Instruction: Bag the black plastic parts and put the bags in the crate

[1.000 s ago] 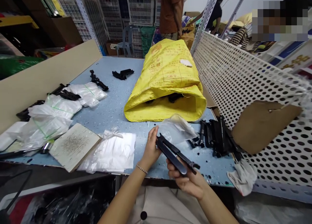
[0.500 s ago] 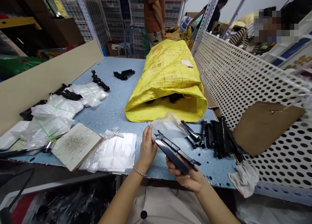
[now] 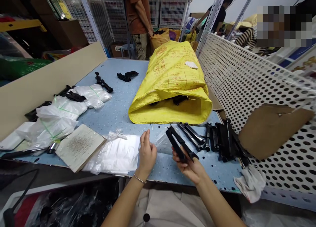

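- The right hand [image 3: 189,170] holds 1 black forked plastic part [image 3: 179,144] above the near edge of the blue speckled table [image 3: 160,172], its fingers curled round the lower end.
- The part's long axis slants from lower right, at the hand, to upper left; its 2 long arms lie side by side, and the far end points away from the person, towards the sack's mouth.
- The left hand [image 3: 147,156] is up just left of the part, apart from it, fingers extended forward and thumb slightly parted from them: a loose grip.
- A stack of white plastic bags [image 3: 123,156] lies just left of that hand, with a square, speckled board [image 3: 79,146] beside it.
- A thin clear bag [image 3: 161,139] lies flat between the 2 hands, partly behind the held part.
- 1 more forked part [image 3: 191,135] lies just beyond, slanted nearly parallel, between the held part and the sack; a pile of black parts [image 3: 223,141] crowds the right.
- The yellow woven sack [image 3: 175,74] blocks the middle, its mouth facing the person, dark pieces inside.
- The white perforated panel [image 3: 237,75] walls off the right side.
- Far back stands a person in an orange-brown shirt [image 3: 138,13].
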`<state>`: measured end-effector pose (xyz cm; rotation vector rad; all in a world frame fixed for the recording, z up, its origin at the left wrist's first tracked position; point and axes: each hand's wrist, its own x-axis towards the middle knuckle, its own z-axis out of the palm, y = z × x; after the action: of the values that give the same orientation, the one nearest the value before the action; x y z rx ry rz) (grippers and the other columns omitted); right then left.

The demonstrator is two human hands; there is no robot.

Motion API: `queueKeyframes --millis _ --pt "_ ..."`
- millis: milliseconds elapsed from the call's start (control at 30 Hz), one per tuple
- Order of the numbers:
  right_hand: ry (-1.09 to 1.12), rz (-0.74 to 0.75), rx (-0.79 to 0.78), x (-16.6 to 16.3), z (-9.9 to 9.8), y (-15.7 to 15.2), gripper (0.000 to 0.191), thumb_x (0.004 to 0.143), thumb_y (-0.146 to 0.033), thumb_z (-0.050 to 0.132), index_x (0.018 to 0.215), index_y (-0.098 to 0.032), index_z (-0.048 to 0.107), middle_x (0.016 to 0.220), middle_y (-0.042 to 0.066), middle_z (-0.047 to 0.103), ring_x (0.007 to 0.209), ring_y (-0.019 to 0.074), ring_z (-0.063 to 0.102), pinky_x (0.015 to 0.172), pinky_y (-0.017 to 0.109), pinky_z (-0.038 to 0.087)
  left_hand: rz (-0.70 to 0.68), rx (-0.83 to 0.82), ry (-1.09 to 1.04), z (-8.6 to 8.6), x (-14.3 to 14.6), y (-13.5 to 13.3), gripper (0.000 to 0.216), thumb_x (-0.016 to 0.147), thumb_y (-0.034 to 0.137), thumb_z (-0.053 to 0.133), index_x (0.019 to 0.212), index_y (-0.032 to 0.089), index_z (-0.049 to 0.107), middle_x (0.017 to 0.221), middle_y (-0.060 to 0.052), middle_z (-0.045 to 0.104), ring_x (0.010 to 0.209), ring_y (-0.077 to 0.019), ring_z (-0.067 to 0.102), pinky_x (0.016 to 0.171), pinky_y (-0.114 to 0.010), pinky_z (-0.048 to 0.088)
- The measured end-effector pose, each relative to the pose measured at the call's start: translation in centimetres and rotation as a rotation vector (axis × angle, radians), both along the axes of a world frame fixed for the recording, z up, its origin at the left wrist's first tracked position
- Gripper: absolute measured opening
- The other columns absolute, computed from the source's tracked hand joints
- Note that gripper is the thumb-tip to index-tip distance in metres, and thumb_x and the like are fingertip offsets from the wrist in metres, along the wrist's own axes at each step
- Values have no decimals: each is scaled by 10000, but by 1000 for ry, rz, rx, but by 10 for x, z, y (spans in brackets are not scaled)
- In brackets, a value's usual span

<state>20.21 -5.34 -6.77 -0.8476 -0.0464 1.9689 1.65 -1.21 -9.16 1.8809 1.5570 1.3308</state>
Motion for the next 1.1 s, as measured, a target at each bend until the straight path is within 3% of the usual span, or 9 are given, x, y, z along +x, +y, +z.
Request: queueKeyframes --millis 133,200,333,567,667,833,967,1033,1100 --pt "-137 -42 5 2 -4 0 148 819 -230 694 907 -139 616 797 48 606 636 109 564 352 125 370 -43 34 138 -3 -5 2 378 828 -1 407 1108 191 575 1353 -137 492 865 -162 637 780 -331 538" --pt "-68 -22 14 4 -2 0 164 828 -236 689 929 -134 611 785 41 592 630 99 549 356 118 375 -81 -18 243 -6 -6 5 449 812 -24 381 1145 200 583 1380 -122 497 1040 -217 631 825 -355 548" --pt "151 79 25 5 7 -8 240 843 -245 684 1021 -121 580 785 18 549 626 62 489 365 64 374 -172 -97 289 -10 -1 17 661 816 -26 363 1440 192 366 1479 -151 413 1261 -264 530 955 -410 525" --pt "367 125 -2 -3 5 -14 346 800 -233 725 1075 -100 564 817 13 516 660 48 479 397 20 374 -255 52 47 -4 24 15 674 898 58 393 1520 229 197 1528 -144 318 1401 -233 369 1072 -403 454" --pt "34 61 75 0 -3 4 313 757 -301 749 970 -128 598 777 6 531 634 66 470 385 74 343 -442 167 124 0 28 -6 705 907 38 362 1538 241 121 1529 -134 326 1420 -226 339 1117 -418 412" --pt "-951 -93 378 -6 -10 20 176 735 -274 700 863 -174 633 781 1 600 719 135 518 608 219 454 -680 166 146 9 32 -31 688 873 1 369 1516 199 223 1454 -149 435 1364 -213 428 1088 -381 457" --pt "-1126 200 697 -10 1 15 179 832 -290 579 958 -203 672 903 32 657 847 191 576 777 315 475 -612 30 84 47 2 -34 518 867 58 437 1358 209 501 1268 -121 603 1196 -207 583 1015 -376 521" --pt "-1221 306 802 5 12 19 255 877 -316 542 1079 -215 660 1040 67 659 959 225 591 847 358 474 -533 -70 93 76 -38 -44 446 884 125 472 1304 245 562 1208 -91 650 1121 -206 627 985 -380 540" --pt "-1612 266 756 29 21 31 319 902 -277 505 1190 -192 615 1199 131 614 1108 277 549 942 423 430 -418 -259 160 98 -89 -65 408 877 219 541 1266 327 598 1154 -41 689 1031 -211 668 932 -378 569"
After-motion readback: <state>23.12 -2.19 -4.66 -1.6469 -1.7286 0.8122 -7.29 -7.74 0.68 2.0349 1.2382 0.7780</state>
